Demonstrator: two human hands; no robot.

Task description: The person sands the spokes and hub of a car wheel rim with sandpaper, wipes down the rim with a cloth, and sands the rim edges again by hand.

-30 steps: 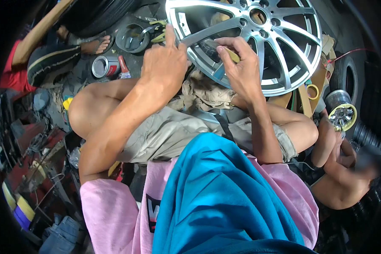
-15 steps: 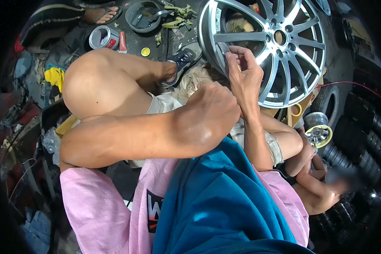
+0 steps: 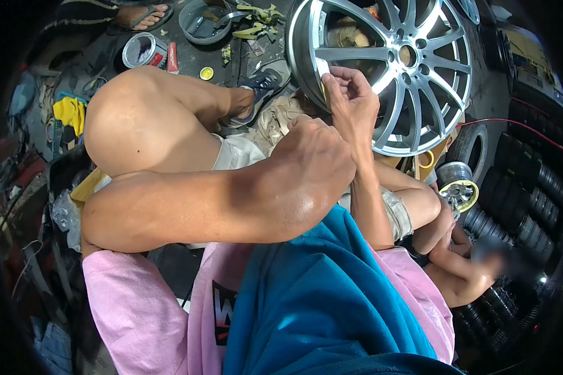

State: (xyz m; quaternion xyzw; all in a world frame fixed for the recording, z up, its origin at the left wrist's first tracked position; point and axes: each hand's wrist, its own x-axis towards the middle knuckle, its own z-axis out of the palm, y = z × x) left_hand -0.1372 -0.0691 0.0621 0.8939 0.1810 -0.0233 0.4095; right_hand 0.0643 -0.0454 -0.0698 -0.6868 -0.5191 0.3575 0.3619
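The silver multi-spoke wheel rim (image 3: pixel 408 56) lies tilted at the top centre. My right hand (image 3: pixel 353 100) is at its lower left edge, thumb and fingers pinched on a thin flat blade (image 3: pixel 322 70) that touches the rim. My left hand (image 3: pixel 316 150) is closed, knuckles up, beside my right wrist. Its fingertips are hidden, so what it holds, if anything, cannot be seen. A crumpled beige cloth (image 3: pixel 276 122) lies under the rim's left side.
At the upper left are an open can (image 3: pixel 144 51), a red tube (image 3: pixel 172 57), a small yellow lid (image 3: pixel 206 73) and a round grey basin (image 3: pixel 206 22). A person's foot (image 3: pixel 147 17) is near them. On the right another person (image 3: pixel 460 275) holds a smaller rim (image 3: pixel 460 195).
My left hand has come away from the rim's left edge and closed near my right wrist. The blade in my right hand has shifted to the rim's outer left edge. The view has moved.
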